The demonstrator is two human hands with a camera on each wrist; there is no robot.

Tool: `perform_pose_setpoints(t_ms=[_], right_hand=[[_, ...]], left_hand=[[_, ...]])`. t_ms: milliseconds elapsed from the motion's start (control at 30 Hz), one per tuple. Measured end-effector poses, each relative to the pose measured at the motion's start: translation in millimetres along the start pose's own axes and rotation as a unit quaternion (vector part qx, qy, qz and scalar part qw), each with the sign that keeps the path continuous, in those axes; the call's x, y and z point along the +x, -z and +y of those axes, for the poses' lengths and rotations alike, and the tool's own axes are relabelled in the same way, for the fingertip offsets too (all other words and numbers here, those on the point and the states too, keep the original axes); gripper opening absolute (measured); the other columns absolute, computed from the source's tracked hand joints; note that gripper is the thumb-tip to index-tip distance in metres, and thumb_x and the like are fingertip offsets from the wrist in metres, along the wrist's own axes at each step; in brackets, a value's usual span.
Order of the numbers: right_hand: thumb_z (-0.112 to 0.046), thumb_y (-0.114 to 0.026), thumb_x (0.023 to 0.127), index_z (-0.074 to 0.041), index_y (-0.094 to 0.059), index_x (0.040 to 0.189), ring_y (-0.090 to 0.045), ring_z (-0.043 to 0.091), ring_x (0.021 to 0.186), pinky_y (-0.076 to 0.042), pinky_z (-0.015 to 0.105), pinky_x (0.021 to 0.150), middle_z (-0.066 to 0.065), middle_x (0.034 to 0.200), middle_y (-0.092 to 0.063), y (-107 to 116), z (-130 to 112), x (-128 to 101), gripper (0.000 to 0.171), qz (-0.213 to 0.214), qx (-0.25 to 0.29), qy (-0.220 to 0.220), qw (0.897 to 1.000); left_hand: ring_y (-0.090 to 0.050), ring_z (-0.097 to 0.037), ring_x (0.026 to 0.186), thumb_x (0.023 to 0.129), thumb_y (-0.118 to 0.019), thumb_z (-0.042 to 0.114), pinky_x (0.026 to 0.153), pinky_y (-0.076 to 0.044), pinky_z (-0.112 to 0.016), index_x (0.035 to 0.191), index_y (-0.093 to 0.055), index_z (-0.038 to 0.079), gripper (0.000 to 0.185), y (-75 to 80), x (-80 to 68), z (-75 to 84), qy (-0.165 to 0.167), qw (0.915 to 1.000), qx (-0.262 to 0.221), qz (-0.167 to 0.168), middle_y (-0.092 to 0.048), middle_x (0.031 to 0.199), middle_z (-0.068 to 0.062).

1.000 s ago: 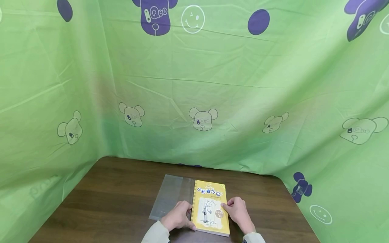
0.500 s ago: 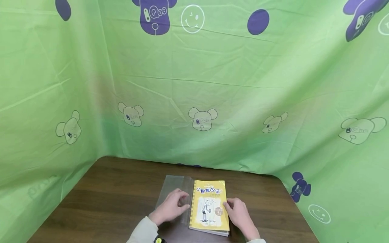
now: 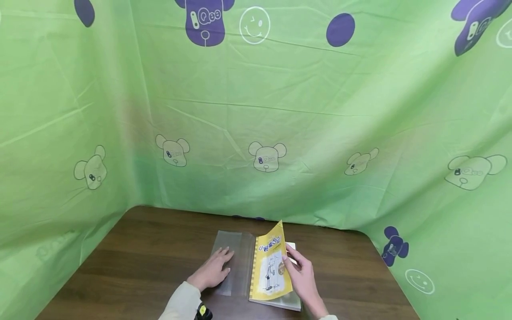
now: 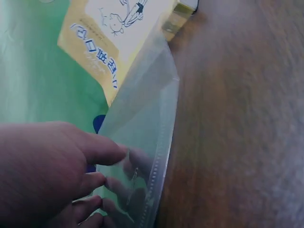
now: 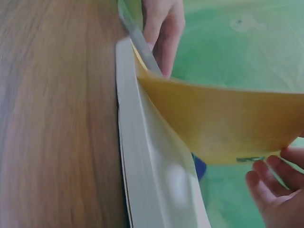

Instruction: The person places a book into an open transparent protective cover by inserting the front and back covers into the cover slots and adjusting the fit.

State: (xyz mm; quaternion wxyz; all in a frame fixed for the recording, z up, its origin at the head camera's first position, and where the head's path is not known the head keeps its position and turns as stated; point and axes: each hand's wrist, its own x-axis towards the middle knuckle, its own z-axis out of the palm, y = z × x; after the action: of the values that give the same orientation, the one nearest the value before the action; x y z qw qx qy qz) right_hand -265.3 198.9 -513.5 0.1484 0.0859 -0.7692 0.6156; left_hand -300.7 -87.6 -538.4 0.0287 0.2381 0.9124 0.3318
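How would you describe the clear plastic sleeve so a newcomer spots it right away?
On the dark brown wooden table ringed by green printed cloth, look just left of the yellow paperback book. The clear plastic sleeve lies flat there under the left hand. Unlike the book, it is see-through, with wood showing through it.

I see a dark wood table (image 3: 152, 253) with a smooth, dull top at the bottom of the frame, a clear shiny plastic sleeve (image 3: 236, 266), a book (image 3: 272, 271) with a smooth yellow paper cover, soft wrinkly green cloth (image 3: 320, 124) behind
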Motion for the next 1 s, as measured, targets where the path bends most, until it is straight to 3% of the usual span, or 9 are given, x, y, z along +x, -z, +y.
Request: perform_pose_setpoints(t_ms=[200,367,533,667,800,1000], right_hand=[[-0.007,-0.054,0.105,0.007,-0.052,0.143,-0.061,0.025,0.124,-0.051,0.016,0.095,0.031,0.143,-0.054,-18,-4,1,0.041,-0.038,0.008,0.06,0.997],[-0.006,-0.053,0.105,0.004,-0.049,0.146,-0.054,0.02,0.132,-0.044,0.013,0.102,0.027,0.15,-0.047,-29,-7,5,0.043,-0.065,0.016,0.085,0.994],[-0.008,-0.051,0.106,0.001,-0.048,0.149,-0.042,0.029,0.142,-0.031,0.012,0.111,0.021,0.156,-0.042,-37,-10,8,0.044,-0.092,-0.028,0.093,0.991],[-0.015,-0.049,0.107,-0.005,-0.046,0.152,-0.028,0.04,0.15,-0.023,0.033,0.123,0.018,0.162,-0.036,-42,-11,11,0.046,-0.137,-0.094,0.093,0.982],[-0.026,-0.05,0.107,-0.012,-0.044,0.154,-0.021,0.043,0.153,-0.016,0.062,0.121,0.015,0.165,-0.03,-47,-12,15,0.049,-0.178,-0.157,0.094,0.967],[-0.035,-0.051,0.106,-0.014,-0.044,0.155,-0.016,0.044,0.154,-0.017,0.068,0.12,0.017,0.166,-0.026,-54,-18,20,0.054,-0.22,-0.229,0.112,0.942]], left_hand=[[-0.034,-0.052,0.144,0.098,-0.064,0.009,0.113,-0.034,-0.066,0.137,-0.058,-0.007,0.043,2.8,-0.8,2.9,0.008,0.9994,0.032,-0.014,-0.043,0.153,-0.03],[-0.036,-0.051,0.144,0.096,-0.069,0.016,0.112,-0.037,-0.065,0.138,-0.059,-0.004,0.048,3.0,3.0,2.8,0.022,0.9981,0.052,-0.024,-0.044,0.153,-0.028],[-0.038,-0.05,0.143,0.093,-0.074,0.02,0.109,-0.04,-0.066,0.137,-0.061,-0.003,0.051,4.1,4.9,4.3,0.029,0.9974,0.062,-0.021,-0.045,0.152,-0.028],[-0.039,-0.051,0.142,0.091,-0.075,0.018,0.108,-0.041,-0.066,0.136,-0.061,-0.003,0.052,7.5,3.4,6.9,0.034,0.9973,0.06,-0.023,-0.046,0.151,-0.029],[-0.04,-0.051,0.141,0.09,-0.076,0.019,0.107,-0.042,-0.066,0.135,-0.062,-0.003,0.052,10.6,2.6,7.5,0.036,0.997,0.064,-0.026,-0.047,0.151,-0.029],[-0.04,-0.051,0.141,0.09,-0.076,0.018,0.107,-0.041,-0.066,0.135,-0.063,-0.002,0.051,11.2,2.4,6.1,0.035,0.9971,0.062,-0.029,-0.047,0.151,-0.028]])
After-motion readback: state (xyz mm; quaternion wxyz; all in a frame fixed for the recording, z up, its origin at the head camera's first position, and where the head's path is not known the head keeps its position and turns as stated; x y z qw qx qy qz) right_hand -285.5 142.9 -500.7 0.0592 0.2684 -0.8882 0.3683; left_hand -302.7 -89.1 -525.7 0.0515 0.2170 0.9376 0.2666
